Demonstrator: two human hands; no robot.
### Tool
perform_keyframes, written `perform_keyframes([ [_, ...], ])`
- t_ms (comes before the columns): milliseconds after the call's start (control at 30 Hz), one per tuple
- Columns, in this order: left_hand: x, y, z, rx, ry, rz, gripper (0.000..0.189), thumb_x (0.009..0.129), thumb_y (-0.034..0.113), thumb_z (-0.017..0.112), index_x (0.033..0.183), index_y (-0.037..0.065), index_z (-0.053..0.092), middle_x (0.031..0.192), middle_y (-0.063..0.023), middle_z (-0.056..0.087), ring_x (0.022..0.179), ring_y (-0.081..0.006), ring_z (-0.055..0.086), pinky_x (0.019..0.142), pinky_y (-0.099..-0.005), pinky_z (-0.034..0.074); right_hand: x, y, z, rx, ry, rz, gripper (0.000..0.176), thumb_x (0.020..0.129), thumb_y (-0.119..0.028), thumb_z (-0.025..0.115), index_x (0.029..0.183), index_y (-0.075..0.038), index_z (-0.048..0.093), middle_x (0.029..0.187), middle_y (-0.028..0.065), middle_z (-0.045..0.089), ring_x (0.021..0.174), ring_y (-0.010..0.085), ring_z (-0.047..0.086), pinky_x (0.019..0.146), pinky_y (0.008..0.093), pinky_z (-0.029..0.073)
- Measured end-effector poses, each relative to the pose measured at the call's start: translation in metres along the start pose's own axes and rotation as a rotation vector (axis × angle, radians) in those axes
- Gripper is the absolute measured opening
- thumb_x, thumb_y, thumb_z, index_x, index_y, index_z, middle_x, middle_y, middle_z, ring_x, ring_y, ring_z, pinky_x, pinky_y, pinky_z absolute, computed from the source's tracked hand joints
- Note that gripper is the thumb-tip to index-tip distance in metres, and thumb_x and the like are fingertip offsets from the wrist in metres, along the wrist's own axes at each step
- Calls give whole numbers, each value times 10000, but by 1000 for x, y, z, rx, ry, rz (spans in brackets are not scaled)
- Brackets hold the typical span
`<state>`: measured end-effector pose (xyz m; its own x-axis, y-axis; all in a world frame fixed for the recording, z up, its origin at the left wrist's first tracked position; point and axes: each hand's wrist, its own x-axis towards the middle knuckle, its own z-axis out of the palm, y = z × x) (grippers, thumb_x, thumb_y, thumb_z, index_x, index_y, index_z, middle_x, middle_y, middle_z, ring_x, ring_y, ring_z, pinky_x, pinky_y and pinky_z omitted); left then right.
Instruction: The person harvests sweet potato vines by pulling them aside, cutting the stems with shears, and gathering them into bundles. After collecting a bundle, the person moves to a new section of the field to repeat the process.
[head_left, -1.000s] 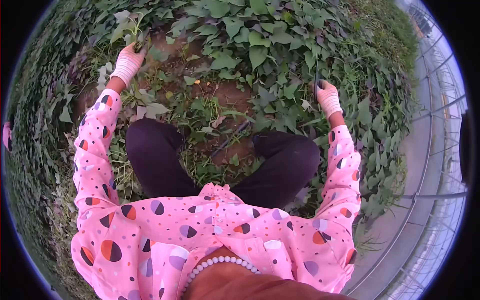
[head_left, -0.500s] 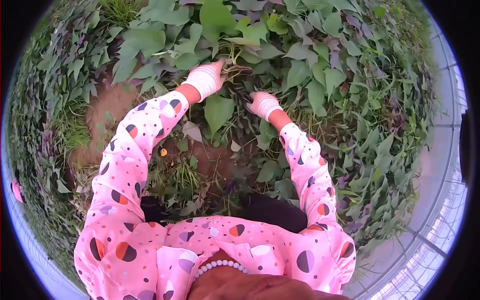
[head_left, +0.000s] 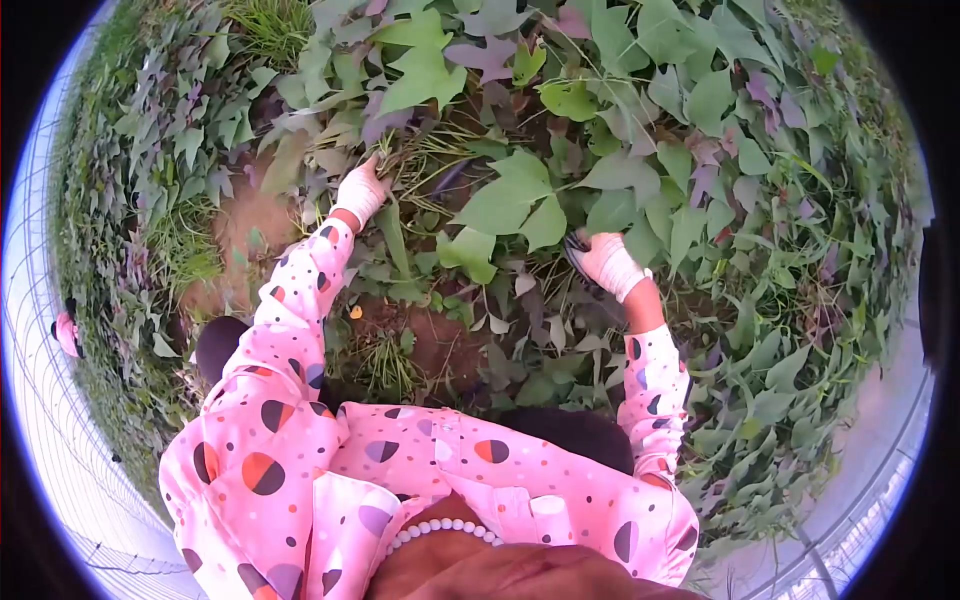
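My left hand [head_left: 362, 190], wrapped in a pale covering, is closed at the left of a gap in the foliage. Thin green vine stems [head_left: 402, 168] run into its fingers. My right hand [head_left: 610, 264], wrapped the same way, is lower and to the right, closed around a dark curved tool [head_left: 576, 250]. Leaves partly hide that tool, so its exact kind does not show. Just left of the right hand, a broad lobed leaf [head_left: 512, 195] hangs over the gap. Between the hands, cut-looking or bare stems [head_left: 440, 150] cross dark soil.
Dense leafy vines [head_left: 690, 120] surround me on both sides. Bare brown soil [head_left: 435, 345] shows in front of my knees, with another soil patch [head_left: 250, 225] at left. A pale sheet [head_left: 870, 400] borders the bed at right. Far left is a spot of pink clothing [head_left: 66, 334].
My hands have moved apart: the left went left and slightly down, the right went right and down. The stems between them are more exposed. The view has shifted slightly.
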<state>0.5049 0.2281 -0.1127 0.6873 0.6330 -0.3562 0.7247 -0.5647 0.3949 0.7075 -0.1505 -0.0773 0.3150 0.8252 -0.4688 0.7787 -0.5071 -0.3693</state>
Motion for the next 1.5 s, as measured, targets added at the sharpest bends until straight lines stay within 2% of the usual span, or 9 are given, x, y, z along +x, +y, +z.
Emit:
perform_keyframes([
  [367, -115, 86, -9, -819, 120, 75, 209, 849, 40, 613, 1057, 20, 604, 897, -69, 669, 804, -224, 640, 779, -314, 517, 146, 156, -6, -273, 463, 127, 327, 926, -299, 471, 1166, -98, 568, 777, 162, 654, 636, 284, 602, 601, 382, 455],
  [533, -110, 166, 36, -228, 17, 514, 163, 828, 0, 574, 973, 43, 635, 934, -114, 667, 785, -245, 654, 723, -342, 532, 129, 175, 9, -396, 496, 37, 371, 972, -322, 443, 1293, -158, 531, 756, 115, 657, 570, 219, 584, 567, 344, 435],
  [600, -78, 176, 52, 90, 176, 481, 283, 773, 105, 656, 1054, 81, 635, 818, -146, 637, 746, -349, 613, 639, -389, 506, 103, 145, -9, 858, 383, 261, 368, 948, -364, 509, 1154, -81, 621, 809, 122, 670, 592, 230, 591, 590, 353, 456],
  [700, 32, 108, 137, 1142, -149, 475, 302, 853, 129, 525, 1132, 61, 619, 886, -151, 684, 783, -351, 658, 679, -515, 499, 71, 116, -15, 171, 729, -191, 351, 910, -384, 553, 967, -59, 674, 746, 116, 651, 727, 300, 620, 702, 359, 479],
  [767, 35, 154, 101, 1029, -266, 443, 297, 847, 128, 540, 1121, 60, 633, 974, -177, 687, 853, -354, 666, 725, -512, 519, 112, 139, 44, -420, 705, -485, 398, 912, -427, 552, 1045, -63, 645, 773, 101, 652, 700, 248, 623, 679, 344, 491],
  [867, 35, 163, 92, 1164, -429, 564, 263, 835, 139, 564, 1064, 55, 662, 967, -169, 688, 855, -346, 669, 737, -494, 528, 128, 102, 38, 871, -29, -269, 514, 910, -547, 522, 1048, -65, 634, 741, 45, 652, 589, 117, 601, 528, 279, 473],
  [1000, 47, 140, 115, 1097, -182, 539, 207, 796, 126, 602, 960, 59, 711, 944, -146, 692, 871, -339, 672, 716, -484, 537, 131, 69, 3, 1264, -98, 31, 589, 881, -629, 491, 918, -64, 654, 671, 29, 638, 519, 99, 562, 453, 245, 406],
  [1067, 73, 102, 133, 253, 28, 191, 288, 870, 309, 552, 985, 88, 697, 935, -129, 700, 862, -288, 674, 725, -431, 517, 130, 60, 3, 1287, -121, 86, 616, 870, -653, 481, 893, -62, 654, 658, 29, 635, 501, 97, 549, 439, 236, 390],
  [1500, 53, 184, 54, 324, -117, -13, 518, 723, 430, 669, 1013, 1, 672, 951, -226, 668, 893, -352, 647, 787, -377, 510, 130, 47, 17, 1428, -107, 54, 743, 804, -779, 436, 854, -67, 640, 651, 64, 638, 422, 85, 482, 357, 194, 326],
])
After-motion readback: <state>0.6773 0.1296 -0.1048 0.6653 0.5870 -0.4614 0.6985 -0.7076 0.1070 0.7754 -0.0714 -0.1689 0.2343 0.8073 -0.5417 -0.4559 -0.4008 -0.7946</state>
